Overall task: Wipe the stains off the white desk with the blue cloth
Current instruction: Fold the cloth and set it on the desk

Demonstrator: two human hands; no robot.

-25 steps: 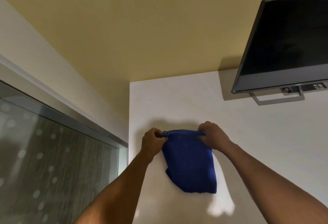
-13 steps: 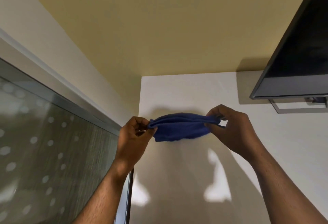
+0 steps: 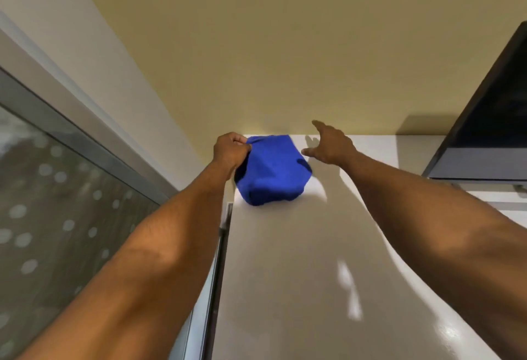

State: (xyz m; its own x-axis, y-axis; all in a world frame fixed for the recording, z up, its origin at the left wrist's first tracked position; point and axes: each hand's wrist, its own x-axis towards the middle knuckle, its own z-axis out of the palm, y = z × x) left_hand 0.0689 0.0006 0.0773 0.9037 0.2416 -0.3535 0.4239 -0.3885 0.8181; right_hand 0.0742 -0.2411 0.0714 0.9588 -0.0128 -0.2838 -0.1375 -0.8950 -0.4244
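Note:
The blue cloth [image 3: 271, 171] lies bunched at the far left corner of the white desk [image 3: 299, 260], close to the yellow wall. My left hand [image 3: 231, 151] is closed on the cloth's left edge. My right hand [image 3: 329, 143] hovers just right of the cloth with its fingers spread, holding nothing. No stains stand out on the glossy desk surface in this frame.
A dark monitor [image 3: 490, 120] on a grey stand occupies the right side of the desk. A glass window with a metal frame [image 3: 71, 188] runs along the desk's left edge. The yellow wall [image 3: 256, 46] borders the desk's far edge.
Both hands held the cloth stretched between them. Now my right hand has let go and opened, and the cloth sits bunched farther away at the desk's far left corner.

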